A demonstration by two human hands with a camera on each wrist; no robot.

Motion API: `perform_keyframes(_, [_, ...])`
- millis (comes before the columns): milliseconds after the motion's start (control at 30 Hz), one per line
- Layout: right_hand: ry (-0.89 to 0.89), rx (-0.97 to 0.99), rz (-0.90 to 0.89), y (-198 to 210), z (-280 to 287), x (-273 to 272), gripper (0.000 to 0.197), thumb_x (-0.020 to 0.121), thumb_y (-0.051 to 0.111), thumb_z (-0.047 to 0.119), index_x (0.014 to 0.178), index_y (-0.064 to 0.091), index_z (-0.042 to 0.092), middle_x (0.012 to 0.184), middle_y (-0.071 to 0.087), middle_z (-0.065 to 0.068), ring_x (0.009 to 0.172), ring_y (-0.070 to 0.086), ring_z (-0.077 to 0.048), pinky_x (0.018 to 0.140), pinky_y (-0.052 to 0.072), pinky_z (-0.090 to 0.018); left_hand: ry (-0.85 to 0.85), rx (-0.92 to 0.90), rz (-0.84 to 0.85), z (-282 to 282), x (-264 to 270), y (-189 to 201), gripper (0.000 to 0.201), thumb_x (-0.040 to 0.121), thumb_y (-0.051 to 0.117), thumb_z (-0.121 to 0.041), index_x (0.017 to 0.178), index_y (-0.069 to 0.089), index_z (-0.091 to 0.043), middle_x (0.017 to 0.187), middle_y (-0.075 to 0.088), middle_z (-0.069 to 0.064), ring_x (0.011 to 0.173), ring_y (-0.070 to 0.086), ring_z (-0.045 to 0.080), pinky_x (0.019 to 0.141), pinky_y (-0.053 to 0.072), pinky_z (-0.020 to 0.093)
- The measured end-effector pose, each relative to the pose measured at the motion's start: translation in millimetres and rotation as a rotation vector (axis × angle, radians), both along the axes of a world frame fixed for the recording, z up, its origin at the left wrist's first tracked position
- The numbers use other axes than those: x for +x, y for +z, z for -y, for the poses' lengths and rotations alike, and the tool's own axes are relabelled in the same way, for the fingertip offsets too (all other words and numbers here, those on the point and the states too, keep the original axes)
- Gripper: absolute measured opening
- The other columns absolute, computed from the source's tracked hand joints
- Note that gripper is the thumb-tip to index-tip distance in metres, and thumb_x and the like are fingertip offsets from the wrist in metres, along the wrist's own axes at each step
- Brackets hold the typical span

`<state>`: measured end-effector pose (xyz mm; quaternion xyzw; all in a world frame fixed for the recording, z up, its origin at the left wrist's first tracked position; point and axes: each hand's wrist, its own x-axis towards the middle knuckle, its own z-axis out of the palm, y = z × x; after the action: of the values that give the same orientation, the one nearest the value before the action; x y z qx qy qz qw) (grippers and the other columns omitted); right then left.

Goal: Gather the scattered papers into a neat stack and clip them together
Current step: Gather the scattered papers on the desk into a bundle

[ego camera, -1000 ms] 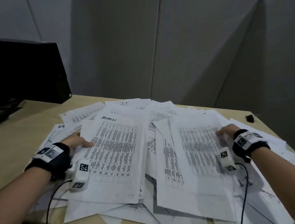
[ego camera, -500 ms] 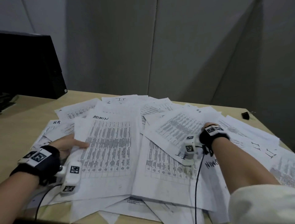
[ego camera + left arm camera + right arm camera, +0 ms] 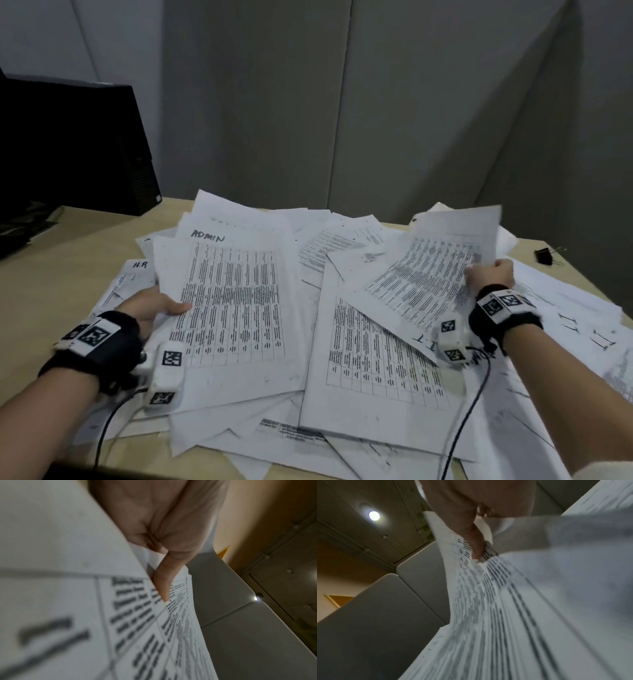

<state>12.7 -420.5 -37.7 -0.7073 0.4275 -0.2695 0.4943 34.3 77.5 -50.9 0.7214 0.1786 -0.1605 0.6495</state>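
Early days: the papers (image 3: 359, 346) lie fanned across the desk (image 3: 44, 274). Her left hand (image 3: 150, 306) pinches the sheet at nine o'clock, her right hand (image 3: 490, 275) grasps another at two. The clip (image 3: 544, 255) waits unused at two o'clock.

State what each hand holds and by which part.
Left hand: grips the ADMIN sheet by its left edge, thumb on top. Right hand: grips a lifted printed sheet by its right edge.
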Motion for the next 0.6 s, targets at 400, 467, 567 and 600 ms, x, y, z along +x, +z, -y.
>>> perform_keyframes(400, [0.554, 0.031, -0.474, -7, -16, -35, 0.047, 0.076, 0.068, -0.005, 0.120, 0.051, -0.011, 0.093, 0.059, -0.013, 0.075, 0.056, -0.022, 0.055, 0.037, -0.025, -0.234, -0.121, -0.062, 26, 2, -2, 0.031, 0.078, 0.056, 0.005, 0.108, 0.059, -0.002, 0.090, 0.073, 0.023, 0.075, 0.072, 0.035, 0.058, 0.058, 0.044])
perform_keyframes(467, [0.573, 0.025, -0.451, -9, -33, -39, 0.037, 0.081, 0.062, -0.006, 0.117, 0.053, -0.011, 0.086, 0.059, -0.011, 0.068, 0.054, -0.020, 0.053, 0.037, -0.023, -0.308, -0.051, -0.069, 35, 3, -2, 0.043, 0.073, 0.062, 0.007, 0.113, 0.057, -0.005, 0.103, 0.069, 0.025, 0.091, 0.069, 0.039, 0.076, 0.056, 0.050])
perform_keyframes(567, [0.597, -0.053, -0.466, -9, -42, -36, 0.031, 0.088, 0.056, 0.004, 0.117, 0.052, -0.009, 0.083, 0.056, -0.011, 0.064, 0.051, -0.017, 0.049, 0.037, -0.022, -0.357, 0.147, -0.022, 37, 11, -6, 0.050, 0.077, 0.063, 0.012, 0.123, 0.053, -0.005, 0.116, 0.063, 0.025, 0.108, 0.059, 0.041, 0.099, 0.042, 0.055])
perform_keyframes(600, [0.583, -0.097, -0.495, -4, -43, -38, 0.027, 0.089, 0.054, 0.006, 0.113, 0.053, -0.007, 0.082, 0.056, -0.011, 0.064, 0.050, -0.016, 0.049, 0.036, -0.023, -0.355, 0.241, 0.004, 35, 12, -5, 0.049, 0.078, 0.063, 0.011, 0.124, 0.053, -0.004, 0.116, 0.063, 0.023, 0.108, 0.059, 0.039, 0.100, 0.042, 0.053])
